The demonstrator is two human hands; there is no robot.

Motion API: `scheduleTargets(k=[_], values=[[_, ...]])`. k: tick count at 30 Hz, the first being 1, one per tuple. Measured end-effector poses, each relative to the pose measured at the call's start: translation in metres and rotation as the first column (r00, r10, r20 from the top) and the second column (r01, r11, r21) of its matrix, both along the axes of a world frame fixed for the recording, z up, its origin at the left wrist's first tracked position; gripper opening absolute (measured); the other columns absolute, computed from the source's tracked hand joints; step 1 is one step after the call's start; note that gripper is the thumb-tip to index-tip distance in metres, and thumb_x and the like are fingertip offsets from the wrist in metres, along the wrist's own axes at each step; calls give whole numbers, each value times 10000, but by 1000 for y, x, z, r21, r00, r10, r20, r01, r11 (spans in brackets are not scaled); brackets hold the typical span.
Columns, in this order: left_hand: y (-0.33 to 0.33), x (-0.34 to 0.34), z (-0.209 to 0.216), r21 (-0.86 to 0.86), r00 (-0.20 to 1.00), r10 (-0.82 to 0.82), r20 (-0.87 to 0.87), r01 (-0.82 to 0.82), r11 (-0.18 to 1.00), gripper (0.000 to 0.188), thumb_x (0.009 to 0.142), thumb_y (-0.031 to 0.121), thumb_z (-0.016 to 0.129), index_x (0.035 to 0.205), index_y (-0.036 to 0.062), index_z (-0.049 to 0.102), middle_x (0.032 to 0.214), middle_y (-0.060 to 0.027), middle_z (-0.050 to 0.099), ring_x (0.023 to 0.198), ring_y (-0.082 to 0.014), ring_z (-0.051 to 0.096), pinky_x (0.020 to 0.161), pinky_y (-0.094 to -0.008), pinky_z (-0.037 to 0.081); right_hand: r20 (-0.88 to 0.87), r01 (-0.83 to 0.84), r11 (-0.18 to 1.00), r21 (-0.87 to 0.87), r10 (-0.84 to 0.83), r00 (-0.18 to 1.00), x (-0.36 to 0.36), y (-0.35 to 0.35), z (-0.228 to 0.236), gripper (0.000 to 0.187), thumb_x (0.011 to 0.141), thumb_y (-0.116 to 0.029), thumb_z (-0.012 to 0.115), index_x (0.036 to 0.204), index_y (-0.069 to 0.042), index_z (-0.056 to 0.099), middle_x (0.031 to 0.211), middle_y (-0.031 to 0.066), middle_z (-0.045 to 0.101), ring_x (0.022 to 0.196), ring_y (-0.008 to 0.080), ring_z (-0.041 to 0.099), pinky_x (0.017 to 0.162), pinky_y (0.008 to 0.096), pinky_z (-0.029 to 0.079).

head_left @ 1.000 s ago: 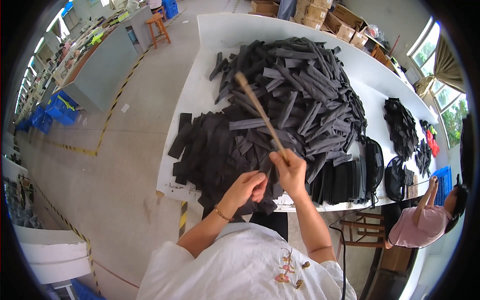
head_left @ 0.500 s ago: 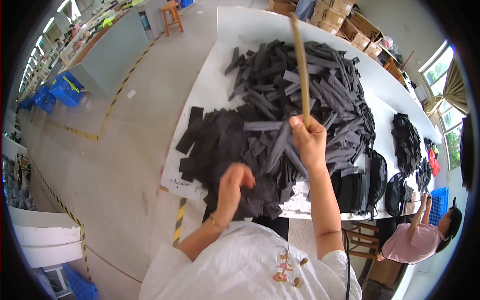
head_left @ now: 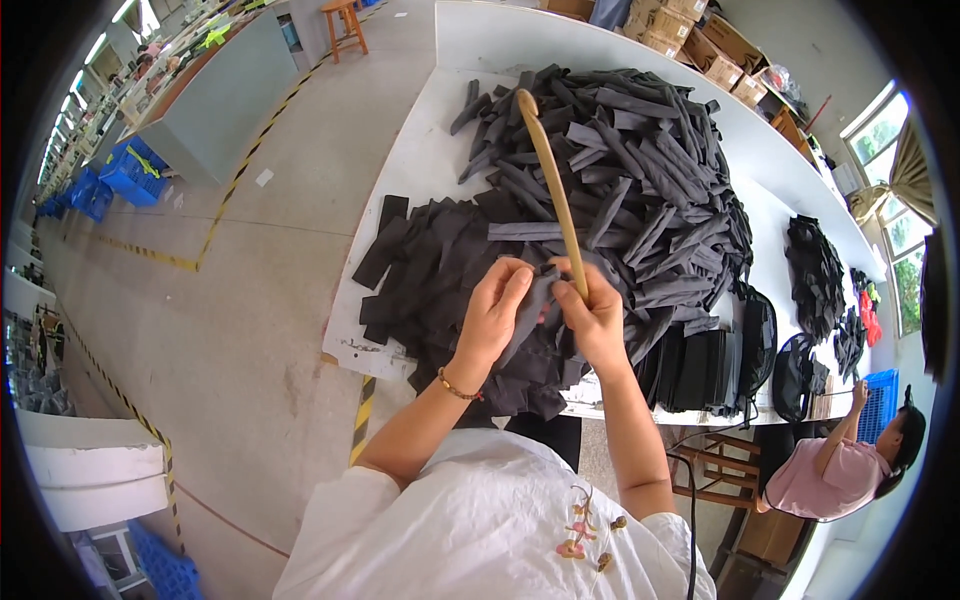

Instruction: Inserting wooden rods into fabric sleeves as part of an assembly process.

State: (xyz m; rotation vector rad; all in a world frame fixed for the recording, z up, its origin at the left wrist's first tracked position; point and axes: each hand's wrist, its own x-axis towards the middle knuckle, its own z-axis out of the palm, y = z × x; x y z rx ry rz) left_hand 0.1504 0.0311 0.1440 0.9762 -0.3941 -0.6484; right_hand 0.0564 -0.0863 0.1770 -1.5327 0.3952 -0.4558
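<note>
My right hand (head_left: 597, 318) is closed round the lower end of a long wooden stick (head_left: 552, 175), whose notched, slightly bent tip points away from me. A dark grey fabric piece (head_left: 525, 322) hangs between my hands. My left hand (head_left: 492, 318) pinches one side of it, and the right fingertips meet its upper edge beside the stick. Below and to the left lies a heap of flat dark fabric pieces (head_left: 420, 265). Beyond my hands spreads a larger pile of narrow, tube-like fabric strips (head_left: 660, 165).
The white table (head_left: 420, 130) has a raised back board. To the right stand stacked black pieces (head_left: 705, 370) and black bags (head_left: 757, 335). A person in pink (head_left: 825, 475) works at the far right, near a wooden stool (head_left: 725, 470). Cardboard boxes (head_left: 670, 35) are behind the table.
My right hand has come nearer and lower, tilting the stick's tip leftward. My left hand has risen to meet it and now grips the fabric piece. The strip formerly below my right hand has moved.
</note>
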Motion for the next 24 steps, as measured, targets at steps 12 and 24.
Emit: scheduleTargets(k=[12,24], values=[[9,-17,1,189,978,-9,209,-32,981,170,962,195,600,911,37,563,682,17,531,481,-28,457,420,-178,360,270,28,975,222,-89,959,-14,-20,8,142,952,-169,605,992,-33,605,620,-89,396,509,6,317,450,196,233],[22,-14,-22,353,874,-480,81,425,834,223,986,194,533,921,6,634,632,-14,581,488,-43,450,457,-195,350,-33,102,994,-30,-103,994,-6,-8,-12,153,854,-151,724,897,-24,650,623,-77,494,510,9,392,454,188,273]])
